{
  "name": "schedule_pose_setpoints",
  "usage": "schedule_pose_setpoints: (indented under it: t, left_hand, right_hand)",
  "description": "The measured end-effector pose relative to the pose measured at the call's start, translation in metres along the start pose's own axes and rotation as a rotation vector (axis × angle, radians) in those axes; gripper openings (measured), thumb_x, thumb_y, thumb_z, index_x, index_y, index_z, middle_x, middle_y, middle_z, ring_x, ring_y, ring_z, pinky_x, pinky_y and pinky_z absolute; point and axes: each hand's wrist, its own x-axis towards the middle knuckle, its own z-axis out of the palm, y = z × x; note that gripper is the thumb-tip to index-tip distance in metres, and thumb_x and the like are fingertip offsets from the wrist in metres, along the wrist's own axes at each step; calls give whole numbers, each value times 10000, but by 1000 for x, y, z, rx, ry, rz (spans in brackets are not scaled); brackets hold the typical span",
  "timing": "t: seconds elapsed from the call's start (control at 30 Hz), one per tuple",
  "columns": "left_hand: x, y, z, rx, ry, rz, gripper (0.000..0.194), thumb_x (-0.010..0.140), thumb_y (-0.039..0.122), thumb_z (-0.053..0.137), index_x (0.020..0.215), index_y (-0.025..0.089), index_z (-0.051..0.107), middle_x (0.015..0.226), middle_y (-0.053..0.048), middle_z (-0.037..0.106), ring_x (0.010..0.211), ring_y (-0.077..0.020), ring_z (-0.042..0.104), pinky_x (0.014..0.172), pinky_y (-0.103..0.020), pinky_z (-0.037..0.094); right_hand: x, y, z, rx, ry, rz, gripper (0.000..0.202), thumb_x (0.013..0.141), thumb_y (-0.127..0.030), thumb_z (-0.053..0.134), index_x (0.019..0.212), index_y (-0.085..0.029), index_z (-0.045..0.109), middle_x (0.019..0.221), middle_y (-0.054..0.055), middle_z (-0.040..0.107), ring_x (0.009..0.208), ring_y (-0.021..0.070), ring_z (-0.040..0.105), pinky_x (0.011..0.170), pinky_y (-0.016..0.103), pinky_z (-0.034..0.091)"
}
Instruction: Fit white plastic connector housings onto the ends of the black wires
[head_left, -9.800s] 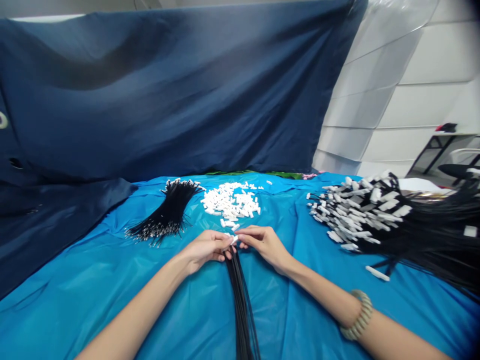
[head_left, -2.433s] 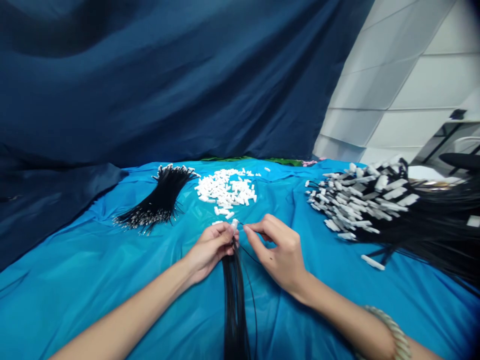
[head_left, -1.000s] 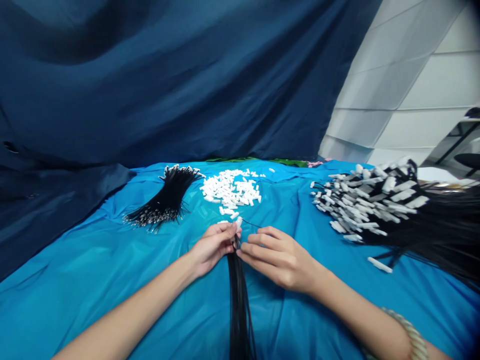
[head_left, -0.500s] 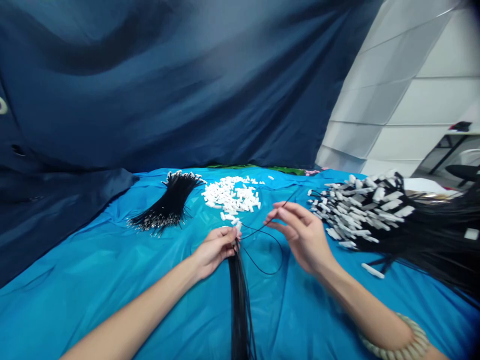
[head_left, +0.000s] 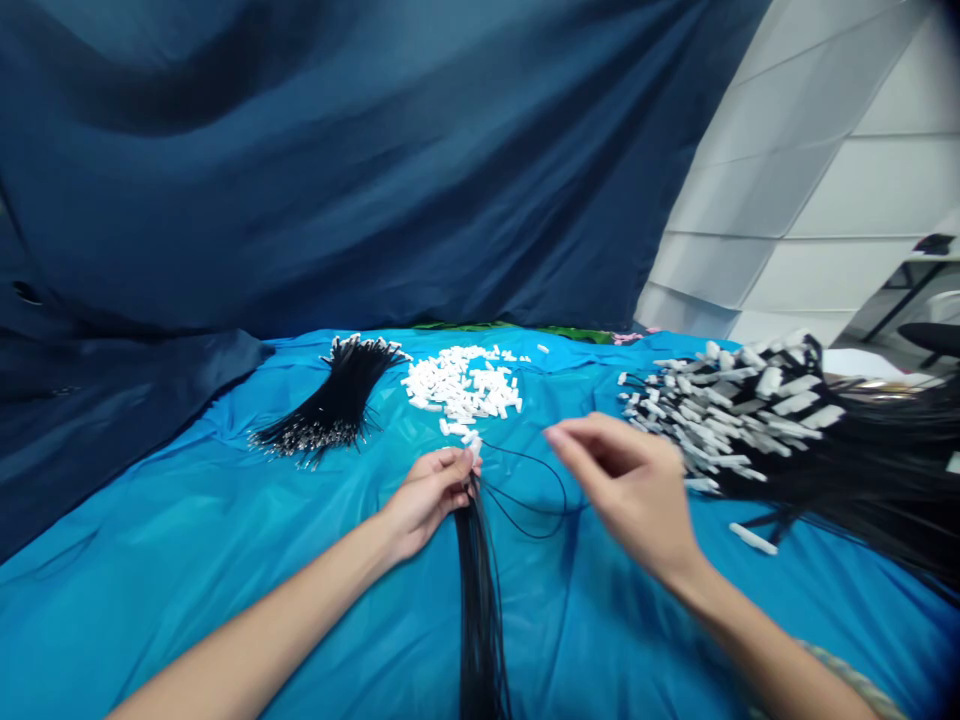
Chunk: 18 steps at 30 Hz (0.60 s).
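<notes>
My left hand (head_left: 431, 500) is closed around the top of a bundle of black cords (head_left: 478, 600), with white pieces (head_left: 474, 445) at its fingertips. The bundle hangs down toward the near edge of the view. From there a thin black cord (head_left: 559, 478) loops out to the right, toward my right hand (head_left: 626, 490). The fingers of my right hand are pinched together; its palm side is partly hidden, and the cord runs in under the hand. Beyond my left hand lies a pile of small white pieces (head_left: 461, 385) on the blue cloth (head_left: 337, 580).
A bundle of short black cords (head_left: 330, 400) with light tips lies at the back left. On the right is a large heap of black cords with white ends (head_left: 720, 410), and one white-ended piece (head_left: 753, 538) beside it. A dark blue curtain (head_left: 337, 180) hangs behind.
My right hand has moved right and slightly nearer, with its fingers turned down more. The cord near it now runs lower. My left hand stays around the bundle.
</notes>
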Motion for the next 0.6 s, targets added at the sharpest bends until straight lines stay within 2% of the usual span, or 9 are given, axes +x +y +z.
schedule_pose_setpoints:
  t: [0.07,0.13,0.23,0.6]
  left_hand:
    - [0,-1,0,-6,-16,29,239,624,318,660,665,108,554,634,-3,498,542,-61,451,478,-184,300]
    - [0,-2,0,-2,-31,62,219,644,304,647,673,108,555,636,-2,499,536,-57,443,475,-181,303]
    - [-1,-2,2,17,-49,96,204,669,300,625,681,110,552,637,-5,504,515,-53,433,455,-181,300]
    - [-4,1,8,59,-44,102,224,649,326,638,648,121,548,617,-6,528,513,-64,452,447,-195,300]
  right_hand:
    - [-10,-3,14,-57,-135,-47,160,771,-230,517,636,-166,574,535,-19,506,454,74,407,432,209,327]
    - [-16,-1,24,-80,-178,-56,184,789,-210,482,629,-159,557,517,-25,490,448,69,400,436,203,317]
    - [-19,4,30,-96,-172,-30,198,798,-209,465,628,-155,554,517,-24,498,448,67,406,437,197,313]
    - [-17,2,28,-65,-175,48,211,791,-221,466,624,-153,575,497,-26,501,421,65,395,413,194,297]
